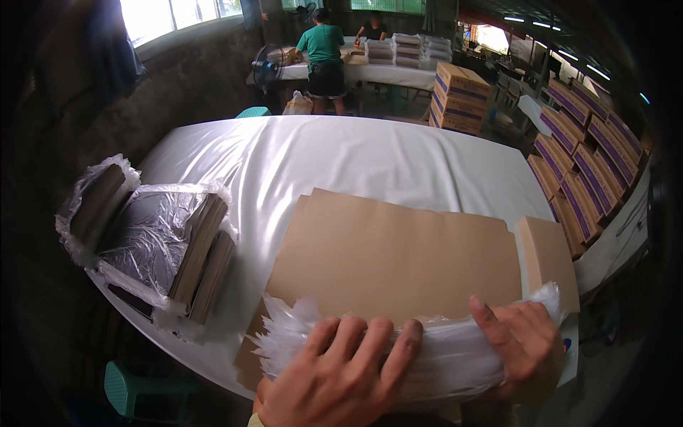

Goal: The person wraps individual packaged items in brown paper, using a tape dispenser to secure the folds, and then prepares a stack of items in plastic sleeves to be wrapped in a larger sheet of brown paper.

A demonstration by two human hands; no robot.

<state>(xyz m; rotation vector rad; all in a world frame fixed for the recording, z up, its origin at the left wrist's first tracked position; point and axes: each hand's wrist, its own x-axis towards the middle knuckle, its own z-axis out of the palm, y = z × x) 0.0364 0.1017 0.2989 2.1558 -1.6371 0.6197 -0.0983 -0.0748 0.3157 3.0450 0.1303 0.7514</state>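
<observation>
A thick bundle of thin, whitish see-through plastic bags (452,359) lies along the near edge of the table, its left end ruffled. My left hand (348,363) curls over the bundle's left half, fingers across the top. At the bundle's right end, my right hand (519,349) grips it with the thumb raised along the upper side. Beneath and beyond the bundle lies a large flat brown cardboard sheet (398,256). The undersides of both hands are hidden.
Plastic-wrapped stacks of brown card (203,249) sit at the left on the white-covered table (341,149). A brown cardboard box (548,260) stands at the right edge. Cartons (583,171) are piled beyond. A green stool (131,388) stands lower left. Two people (324,46) work at a far table.
</observation>
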